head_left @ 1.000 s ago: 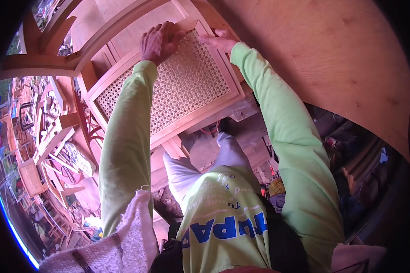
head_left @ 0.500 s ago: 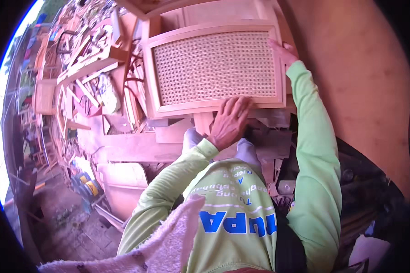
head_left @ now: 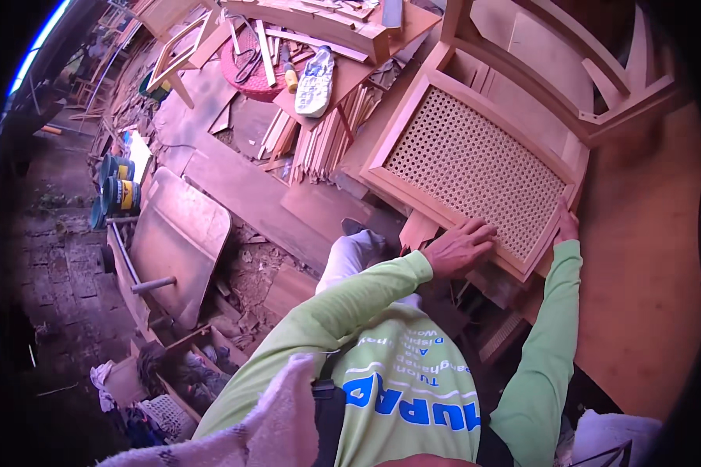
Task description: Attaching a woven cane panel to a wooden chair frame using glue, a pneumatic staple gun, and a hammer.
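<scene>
An unpainted wooden chair (head_left: 514, 109) has a woven cane seat (head_left: 475, 167) set in a wooden seat frame (head_left: 409, 191). Its rails and legs extend behind the seat at the upper right. My left hand (head_left: 461, 247) lies across the near edge of the seat frame, fingers stretched over the rim toward the cane. My right hand (head_left: 567, 223) is closed around the frame's right edge near the closest corner, its thumb side up. The underside of the seat, where fingers may curl, is hidden.
A large plywood sheet (head_left: 639, 288) spans the right. Wood strips (head_left: 343, 132), a yellow-handled tool (head_left: 290, 78) and a white patterned bag (head_left: 316, 84) lie beyond the seat to the left. A wheelbarrow-like metal tray (head_left: 181, 241), paint buckets (head_left: 121, 194) and a box of cloths (head_left: 199, 350) stand further left.
My view has turned left, so the chair appears further right and tilted. My left hand has shifted along the near rim toward the right corner; my right hand now holds nearer that corner.
</scene>
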A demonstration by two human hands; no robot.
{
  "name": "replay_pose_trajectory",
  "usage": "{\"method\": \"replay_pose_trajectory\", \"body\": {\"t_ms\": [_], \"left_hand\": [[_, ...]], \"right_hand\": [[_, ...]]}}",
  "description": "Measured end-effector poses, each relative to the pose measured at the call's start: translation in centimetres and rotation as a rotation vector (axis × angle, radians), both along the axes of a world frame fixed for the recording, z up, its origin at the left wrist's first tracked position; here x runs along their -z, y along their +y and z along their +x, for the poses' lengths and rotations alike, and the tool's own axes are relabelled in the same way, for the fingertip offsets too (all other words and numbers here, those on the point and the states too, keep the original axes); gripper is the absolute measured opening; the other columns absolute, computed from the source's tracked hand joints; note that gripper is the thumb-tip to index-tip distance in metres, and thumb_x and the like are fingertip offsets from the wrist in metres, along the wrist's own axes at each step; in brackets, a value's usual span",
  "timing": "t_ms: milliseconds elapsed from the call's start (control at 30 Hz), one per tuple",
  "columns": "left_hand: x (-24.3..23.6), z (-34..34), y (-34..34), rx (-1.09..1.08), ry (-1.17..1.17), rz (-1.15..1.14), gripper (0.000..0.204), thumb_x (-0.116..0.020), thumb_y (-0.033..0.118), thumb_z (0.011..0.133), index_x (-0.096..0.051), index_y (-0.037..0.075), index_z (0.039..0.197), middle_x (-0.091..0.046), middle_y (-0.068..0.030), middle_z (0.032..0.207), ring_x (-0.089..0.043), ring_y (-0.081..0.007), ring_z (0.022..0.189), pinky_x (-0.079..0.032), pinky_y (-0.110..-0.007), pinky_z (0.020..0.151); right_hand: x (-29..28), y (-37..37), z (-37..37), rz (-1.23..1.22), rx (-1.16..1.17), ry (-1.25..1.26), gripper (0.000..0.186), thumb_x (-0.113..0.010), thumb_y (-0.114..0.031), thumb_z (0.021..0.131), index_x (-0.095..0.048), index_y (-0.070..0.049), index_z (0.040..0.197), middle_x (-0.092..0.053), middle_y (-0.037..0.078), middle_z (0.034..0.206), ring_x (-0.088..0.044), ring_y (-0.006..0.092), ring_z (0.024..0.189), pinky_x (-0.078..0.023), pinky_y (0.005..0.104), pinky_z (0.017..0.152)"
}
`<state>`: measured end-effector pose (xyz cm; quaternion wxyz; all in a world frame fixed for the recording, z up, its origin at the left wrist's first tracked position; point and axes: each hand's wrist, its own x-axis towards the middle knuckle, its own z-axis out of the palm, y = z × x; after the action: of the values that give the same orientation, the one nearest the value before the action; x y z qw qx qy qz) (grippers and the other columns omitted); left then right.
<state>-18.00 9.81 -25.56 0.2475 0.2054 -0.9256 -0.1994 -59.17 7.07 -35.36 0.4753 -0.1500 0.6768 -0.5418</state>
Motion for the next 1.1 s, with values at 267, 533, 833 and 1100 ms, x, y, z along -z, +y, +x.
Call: {"method": "replay_pose_trajectory", "body": {"t_ms": [267, 533, 833, 1100], "left_hand": [[-1.9, 9.5, -18.2, -0.898, -0.016, 0.107, 0.054, -0.07, 0.036, 0.098, -0.055, -0.001, 0.135, -0.056, -0.0238, 0.135, -0.051, -0.0421, 0.127, -0.042, -0.054, 0.107], [-1.1, 12.7, -25.4, -0.714, 0.093, 0.91, 0.062, -0.075, 0.055, 0.094, -0.079, -0.005, 0.107, -0.077, -0.0148, 0.103, -0.068, -0.0197, 0.099, -0.051, -0.039, 0.092], [-2.1, 11.6, -24.9, -0.844, -0.033, 0.801, 0.06, -0.072, 0.051, 0.096, -0.075, -0.007, 0.113, -0.074, -0.0191, 0.09, -0.069, -0.0245, 0.083, -0.053, -0.041, 0.079], [-2.2, 12.7, -25.2, -0.767, 0.046, 0.912, 0.063, -0.073, 0.05, 0.096, -0.073, -0.01, 0.115, -0.073, -0.0133, 0.085, -0.065, -0.02, 0.073, -0.052, -0.038, 0.068]], "right_hand": [[0.0, 1.2, 0.5, -0.07, 0.02, 0.013, 0.062, -0.084, -0.044, 0.092, -0.066, -0.002, 0.135, -0.07, 0.002, 0.112, -0.066, 0.0137, 0.096, -0.056, 0.032, 0.085], [-0.6, 1.7, 0.8, -0.059, 0.026, 0.006, 0.062, -0.082, -0.042, 0.095, -0.065, -0.001, 0.137, -0.069, 0.003, 0.119, -0.064, 0.0132, 0.107, -0.053, 0.0317, 0.095], [-1.0, 1.1, 0.6, 0.021, 0.03, 0.13, 0.053, -0.085, -0.037, 0.093, -0.068, 0.0, 0.126, -0.072, 0.003, 0.109, -0.066, 0.0126, 0.098, -0.055, 0.0316, 0.092], [0.2, 1.2, 0.1, 0.001, 0.03, 0.139, 0.057, -0.082, -0.039, 0.096, -0.068, 0.003, 0.132, -0.072, 0.006, 0.12, -0.066, 0.0139, 0.107, -0.052, 0.0315, 0.099]]}}
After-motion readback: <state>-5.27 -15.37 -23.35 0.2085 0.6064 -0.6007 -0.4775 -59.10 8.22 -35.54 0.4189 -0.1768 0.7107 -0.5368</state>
